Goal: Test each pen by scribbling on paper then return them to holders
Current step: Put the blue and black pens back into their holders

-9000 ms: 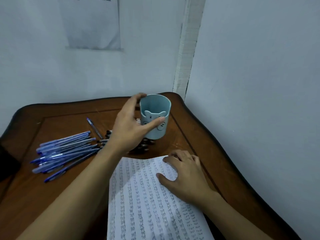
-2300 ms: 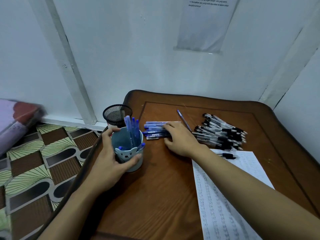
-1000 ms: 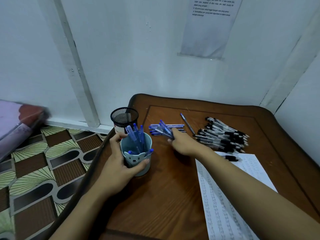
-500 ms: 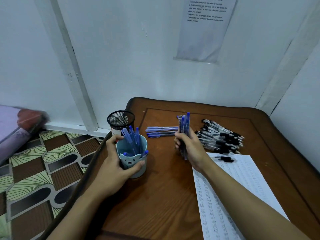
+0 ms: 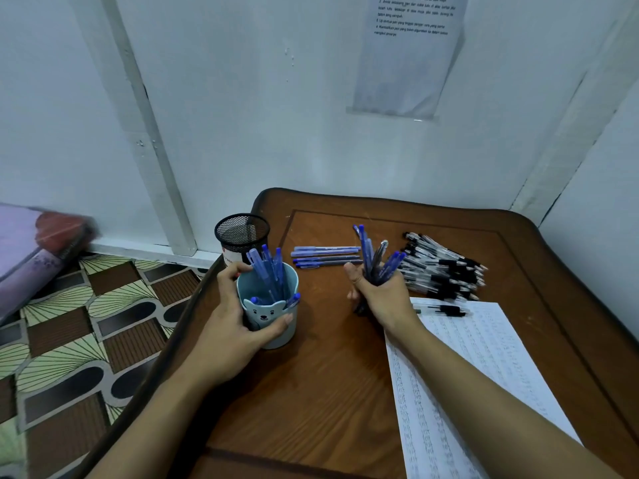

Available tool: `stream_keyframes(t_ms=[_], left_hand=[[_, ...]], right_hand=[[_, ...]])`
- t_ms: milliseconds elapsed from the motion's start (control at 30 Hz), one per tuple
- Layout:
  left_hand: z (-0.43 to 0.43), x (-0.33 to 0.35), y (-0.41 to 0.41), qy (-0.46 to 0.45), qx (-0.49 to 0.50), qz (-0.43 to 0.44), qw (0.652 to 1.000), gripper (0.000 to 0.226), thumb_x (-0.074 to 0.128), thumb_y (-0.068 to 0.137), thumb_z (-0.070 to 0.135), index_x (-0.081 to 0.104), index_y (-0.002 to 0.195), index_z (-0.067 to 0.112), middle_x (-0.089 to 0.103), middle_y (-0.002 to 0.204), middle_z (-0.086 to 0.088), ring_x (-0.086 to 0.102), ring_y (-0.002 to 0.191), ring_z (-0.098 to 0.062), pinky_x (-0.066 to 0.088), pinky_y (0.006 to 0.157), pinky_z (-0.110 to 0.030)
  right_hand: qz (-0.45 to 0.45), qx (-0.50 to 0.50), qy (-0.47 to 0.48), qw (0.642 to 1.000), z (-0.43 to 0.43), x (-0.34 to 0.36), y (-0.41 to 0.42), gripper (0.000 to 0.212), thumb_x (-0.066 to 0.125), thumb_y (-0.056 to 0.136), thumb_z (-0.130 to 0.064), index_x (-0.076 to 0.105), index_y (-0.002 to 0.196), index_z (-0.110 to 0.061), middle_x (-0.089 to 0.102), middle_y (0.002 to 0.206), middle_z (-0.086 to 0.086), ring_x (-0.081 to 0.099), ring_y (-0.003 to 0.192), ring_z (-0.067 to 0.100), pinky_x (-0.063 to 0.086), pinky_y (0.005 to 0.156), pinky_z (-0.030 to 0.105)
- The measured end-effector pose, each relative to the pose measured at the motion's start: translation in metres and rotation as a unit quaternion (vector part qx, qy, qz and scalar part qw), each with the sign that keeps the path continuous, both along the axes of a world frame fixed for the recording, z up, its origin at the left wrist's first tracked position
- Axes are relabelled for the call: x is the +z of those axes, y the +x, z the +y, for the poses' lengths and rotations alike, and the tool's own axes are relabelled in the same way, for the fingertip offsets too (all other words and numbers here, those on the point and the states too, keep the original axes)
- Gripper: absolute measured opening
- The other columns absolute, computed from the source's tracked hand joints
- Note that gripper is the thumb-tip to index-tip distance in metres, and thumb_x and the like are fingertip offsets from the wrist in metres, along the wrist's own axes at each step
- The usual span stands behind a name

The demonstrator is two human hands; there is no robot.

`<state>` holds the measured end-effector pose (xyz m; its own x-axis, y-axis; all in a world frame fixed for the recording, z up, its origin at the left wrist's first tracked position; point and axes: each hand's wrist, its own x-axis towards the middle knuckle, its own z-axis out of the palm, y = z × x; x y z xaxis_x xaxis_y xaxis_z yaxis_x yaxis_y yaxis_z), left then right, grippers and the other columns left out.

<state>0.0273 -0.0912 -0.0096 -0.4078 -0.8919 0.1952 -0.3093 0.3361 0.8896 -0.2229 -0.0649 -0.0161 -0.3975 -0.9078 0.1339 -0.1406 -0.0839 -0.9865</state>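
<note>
My left hand (image 5: 231, 331) grips a light blue bear-face cup (image 5: 273, 316) that stands near the table's left edge with several blue pens in it. My right hand (image 5: 382, 299) holds a bunch of blue pens (image 5: 375, 259) upright, tips fanned upward, to the right of the cup. Several more blue pens (image 5: 325, 256) lie flat on the table behind the two hands. A pile of black pens (image 5: 442, 267) lies at the right. The scribbled paper (image 5: 477, 368) lies under my right forearm.
A black mesh holder (image 5: 241, 235) stands just behind the cup at the table's left edge. One black pen (image 5: 446, 310) lies on the paper's top edge. The wooden table (image 5: 318, 392) sits in a wall corner; patterned floor lies to the left.
My right hand gathered blue pens from the row on the table and lifted them upright, then moved them slightly toward me. My left hand kept its grip on the cup.
</note>
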Motion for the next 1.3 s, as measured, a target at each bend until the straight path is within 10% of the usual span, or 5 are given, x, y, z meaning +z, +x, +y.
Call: stream_keyframes(t_ms=[133, 333, 800, 1133, 1300], left_hand=[[0.002, 0.003, -0.001, -0.003, -0.002, -0.002, 1.000, 0.081, 0.079, 0.071, 0.048, 0.019, 0.125, 0.057, 0.053, 0.117, 0.041, 0.060, 0.115, 0.005, 0.055, 0.097, -0.028], [0.005, 0.007, -0.009, -0.012, -0.015, -0.014, 1.000, 0.071, 0.077, 0.075, 0.048, 0.023, 0.119, 0.057, 0.054, 0.118, 0.043, 0.060, 0.112, 0.007, 0.053, 0.097, -0.027], [0.010, 0.005, -0.022, -0.004, -0.026, 0.001, 1.000, 0.068, 0.078, 0.082, 0.040, 0.023, 0.120, 0.054, 0.056, 0.120, 0.041, 0.057, 0.115, 0.014, 0.045, 0.090, -0.006], [0.006, 0.002, -0.023, -0.013, -0.041, -0.006, 0.999, 0.074, 0.081, 0.081, 0.045, 0.024, 0.127, 0.048, 0.060, 0.130, 0.018, 0.060, 0.120, 0.002, 0.052, 0.103, -0.034], [0.005, 0.002, -0.025, -0.014, -0.053, 0.002, 0.998, 0.079, 0.082, 0.083, 0.040, 0.023, 0.135, 0.043, 0.060, 0.134, 0.014, 0.059, 0.124, -0.002, 0.052, 0.104, -0.035]], right_hand=[[-0.172, 0.010, -0.005, 0.985, -0.004, 0.020, 0.004, 0.033, 0.071, 0.092, -0.039, 0.061, 0.097, -0.008, 0.036, 0.057, -0.003, 0.036, 0.048, 0.011, 0.039, 0.050, 0.026], [-0.432, 0.080, -0.027, 0.898, -0.022, 0.072, 0.029, 0.034, 0.054, 0.103, -0.033, 0.044, 0.076, -0.016, 0.035, 0.060, -0.002, 0.035, 0.048, 0.012, 0.034, 0.046, 0.024], [-0.222, 0.133, -0.138, 0.956, -0.033, 0.064, 0.080, 0.019, 0.061, 0.101, -0.019, 0.044, 0.096, -0.012, 0.051, 0.071, 0.002, 0.043, 0.059, 0.016, 0.046, 0.066, 0.034], [-0.211, 0.144, -0.132, 0.958, -0.034, 0.083, 0.089, 0.036, 0.063, 0.092, -0.040, 0.040, 0.084, -0.013, 0.037, 0.062, -0.001, 0.039, 0.059, 0.016, 0.041, 0.061, 0.032], [-0.006, 0.148, -0.077, 0.986, -0.022, 0.077, 0.086, 0.039, 0.065, 0.086, -0.045, 0.054, 0.095, -0.008, 0.062, 0.075, 0.006, 0.063, 0.073, 0.025, 0.059, 0.076, 0.042]])
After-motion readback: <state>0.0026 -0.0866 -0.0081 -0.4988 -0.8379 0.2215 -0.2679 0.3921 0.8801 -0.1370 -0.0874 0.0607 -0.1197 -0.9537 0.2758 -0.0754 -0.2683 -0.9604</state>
